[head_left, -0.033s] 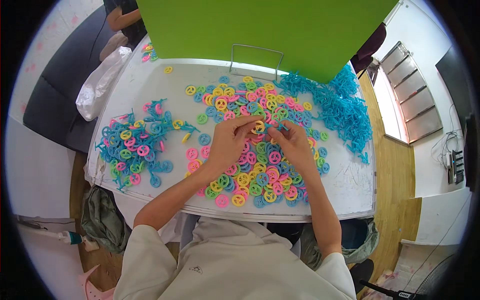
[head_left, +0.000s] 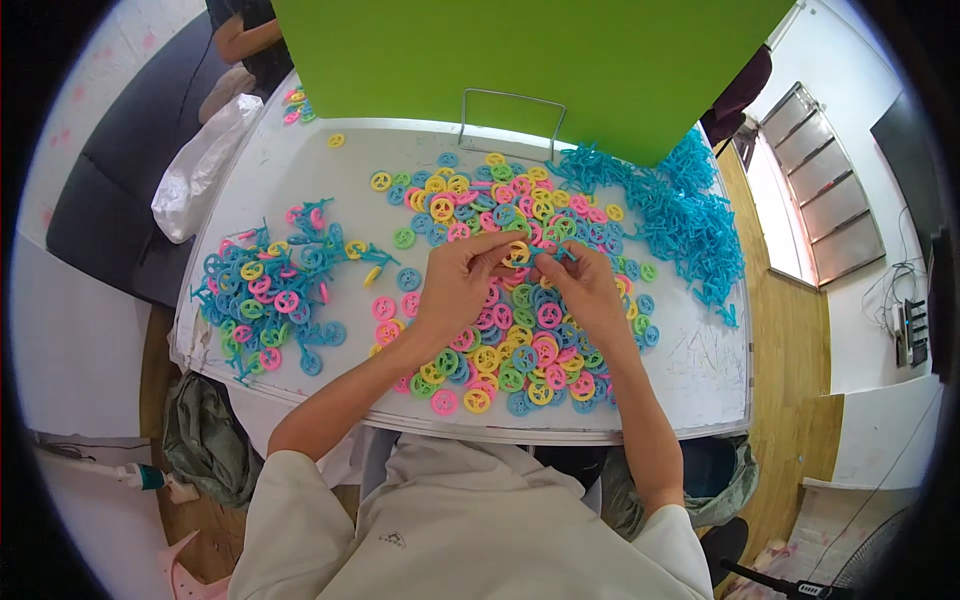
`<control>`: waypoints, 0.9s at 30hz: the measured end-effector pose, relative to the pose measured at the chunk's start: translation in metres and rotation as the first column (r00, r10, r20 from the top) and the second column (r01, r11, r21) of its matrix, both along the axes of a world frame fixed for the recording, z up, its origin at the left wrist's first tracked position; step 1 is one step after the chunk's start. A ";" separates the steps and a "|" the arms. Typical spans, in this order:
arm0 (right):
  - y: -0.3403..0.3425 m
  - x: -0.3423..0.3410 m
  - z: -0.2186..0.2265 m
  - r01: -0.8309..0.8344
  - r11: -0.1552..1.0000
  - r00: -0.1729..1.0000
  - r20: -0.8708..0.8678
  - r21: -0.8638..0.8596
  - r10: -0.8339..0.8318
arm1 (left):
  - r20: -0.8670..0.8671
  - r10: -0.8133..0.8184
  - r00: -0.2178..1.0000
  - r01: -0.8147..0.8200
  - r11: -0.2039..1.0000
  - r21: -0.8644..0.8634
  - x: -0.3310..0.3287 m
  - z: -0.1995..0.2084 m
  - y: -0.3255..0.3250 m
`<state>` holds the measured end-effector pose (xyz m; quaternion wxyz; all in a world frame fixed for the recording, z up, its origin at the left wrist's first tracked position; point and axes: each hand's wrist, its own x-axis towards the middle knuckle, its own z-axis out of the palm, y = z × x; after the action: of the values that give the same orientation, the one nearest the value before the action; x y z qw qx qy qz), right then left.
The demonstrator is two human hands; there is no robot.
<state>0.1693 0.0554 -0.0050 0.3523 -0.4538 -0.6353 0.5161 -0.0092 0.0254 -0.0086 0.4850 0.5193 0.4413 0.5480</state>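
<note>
Over the heap of small spoked plastic wheels (head_left: 525, 350), in pink, yellow, green and blue, my two hands meet. My left hand (head_left: 455, 285) pinches a yellow wheel (head_left: 517, 254) between thumb and fingers. A teal plastic axle piece (head_left: 566, 253) is gripped by the fingertips of my right hand (head_left: 590, 293). Its near end reaches toward the yellow wheel; the fingers hide whether the two are joined. To the left lies a pile of teal pieces with wheels on them (head_left: 262, 290). At the far right is a large tangle of teal pieces without wheels (head_left: 690, 220).
A tall green panel (head_left: 530, 70) stands at the back of the white table (head_left: 360, 160), with a bent metal wire frame (head_left: 513, 92) before it. A white plastic bag (head_left: 205, 165) hangs at the left edge. Another person's arm (head_left: 247, 40) shows at the far left.
</note>
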 end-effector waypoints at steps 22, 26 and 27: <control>-0.017 -0.022 0.007 0.218 0.973 0.958 -0.172 -0.078 -0.228 | -0.115 0.165 0.980 -0.148 0.979 0.142 0.008 0.001 -0.010; -0.012 -0.014 0.003 0.134 0.951 0.989 0.022 0.280 -0.146 | -0.022 0.073 0.997 -0.071 0.995 0.069 -0.001 0.001 -0.004; -0.013 -0.013 0.004 0.112 0.942 0.983 0.100 0.316 -0.151 | -0.025 0.077 0.997 -0.075 0.995 0.069 -0.002 0.002 -0.003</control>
<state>0.1560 0.0429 -0.0009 0.4128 -0.4654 -0.6971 0.3565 -0.0112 0.0221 -0.0068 0.4396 0.5259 0.4484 0.5736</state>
